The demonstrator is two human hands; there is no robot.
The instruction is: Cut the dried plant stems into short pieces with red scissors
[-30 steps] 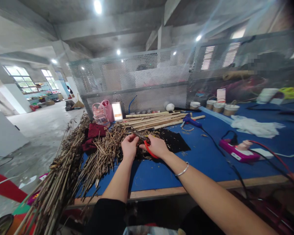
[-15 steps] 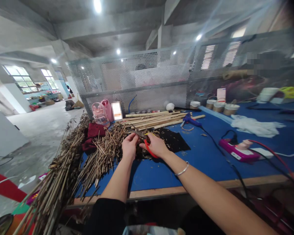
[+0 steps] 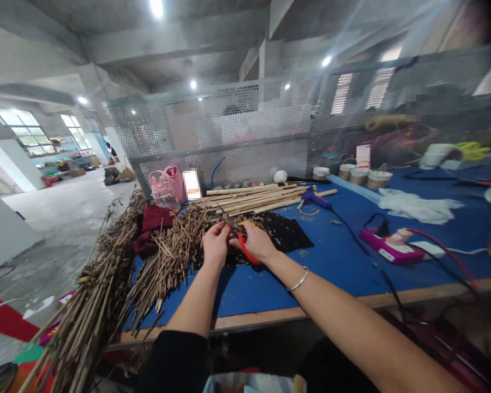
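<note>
My right hand (image 3: 257,243) is closed round red-handled scissors (image 3: 243,248), whose blades point up and left towards a pile of short cut twigs (image 3: 180,245). My left hand (image 3: 215,243) pinches a thin twig piece right beside the blades. Both hands hover over a black cloth (image 3: 288,232) strewn with clippings on the blue table (image 3: 331,256). A silver bangle (image 3: 298,281) circles my right wrist.
Long dried stalks (image 3: 94,305) hang off the table's left end. Bamboo poles (image 3: 262,199), a blue glue gun (image 3: 317,201), a pink power strip (image 3: 388,251), a white cloth (image 3: 417,204), small tubs (image 3: 364,176) and a pink bottle (image 3: 169,188) sit before a mesh fence (image 3: 237,131).
Both hands stay at the same spot by the twig pile with small finger movements. The view has shifted slightly, so everything sits a bit lower left.
</note>
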